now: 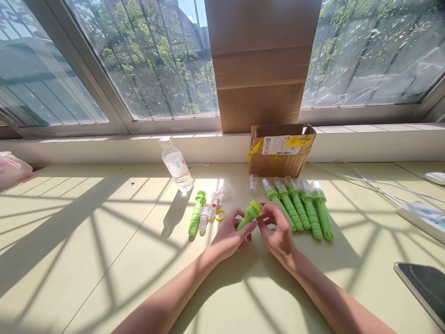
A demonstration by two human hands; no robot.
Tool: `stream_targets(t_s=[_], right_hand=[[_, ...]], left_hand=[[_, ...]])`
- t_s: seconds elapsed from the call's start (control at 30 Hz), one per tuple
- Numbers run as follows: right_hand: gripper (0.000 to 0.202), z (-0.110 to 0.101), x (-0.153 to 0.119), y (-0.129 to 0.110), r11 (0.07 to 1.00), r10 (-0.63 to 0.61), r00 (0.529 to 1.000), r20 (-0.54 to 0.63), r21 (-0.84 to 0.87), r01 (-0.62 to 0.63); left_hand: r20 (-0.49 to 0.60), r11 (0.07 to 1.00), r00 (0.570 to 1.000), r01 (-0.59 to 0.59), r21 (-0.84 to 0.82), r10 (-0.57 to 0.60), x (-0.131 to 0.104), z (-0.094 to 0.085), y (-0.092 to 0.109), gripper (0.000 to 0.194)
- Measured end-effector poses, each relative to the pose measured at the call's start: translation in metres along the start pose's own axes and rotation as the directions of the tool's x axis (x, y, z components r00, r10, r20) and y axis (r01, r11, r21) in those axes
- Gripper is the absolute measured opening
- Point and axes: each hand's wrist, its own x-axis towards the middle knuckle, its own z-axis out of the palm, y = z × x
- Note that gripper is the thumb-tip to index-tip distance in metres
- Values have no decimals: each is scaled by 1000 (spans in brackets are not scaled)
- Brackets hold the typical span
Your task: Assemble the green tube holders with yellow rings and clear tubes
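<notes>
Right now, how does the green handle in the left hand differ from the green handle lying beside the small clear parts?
The held handle is gripped in the left hand; the lying handle rests on the table. The held handle has a yellow ring around its top; the lying handle shows none. Both are green and uncapped.

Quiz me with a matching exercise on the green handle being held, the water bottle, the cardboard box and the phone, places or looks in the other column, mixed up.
Column one
1. Held green handle
2. Water bottle
3. Cardboard box
4. Phone

Column two
A. Lower right, partly cut off by the picture's edge
B. White label and yellow tape on its side
C. In the left hand
D. Transparent, with a white cap

Right pairs: 1-C, 2-D, 3-B, 4-A
</notes>
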Motion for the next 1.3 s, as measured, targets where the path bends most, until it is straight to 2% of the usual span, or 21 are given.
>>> stream_targets(t_s=[0.17,0.27,0.53,0.7,0.9,1.07,1.2,1.3], right_hand=[[10,0,-1,2,1000,26,999,34,-10,-26],[12,1,-1,3,999,47,998,42,-9,-47],[14,1,-2,2,997,71,996,52,4,-71],[15,2,-2,3,993,112,992,49,19,-113],[12,2,-2,7,999,41,999,31,16,-41],[12,2,-2,7,999,30,999,27,-23,-30],[14,2,-2,6,1000,-2,999,40,-15,3],[18,3,-3,5,1000,6,999,49,-5,-6]], left_hand=[[-66,1000,997,26,-10,-27,-1,2,4,43],[-96,999,995,1,-46,-5,-1,3,5,43],[-46,993,999,-30,-114,25,3,1,-2,41],[-23,993,999,-42,-114,40,1,0,0,43],[18,996,999,-38,-77,39,1,2,4,44],[21,997,997,-70,-44,71,2,2,1,45],[-4,999,999,-32,-6,32,2,2,-1,36],[-31,999,999,-22,-24,21,3,2,-2,37]])
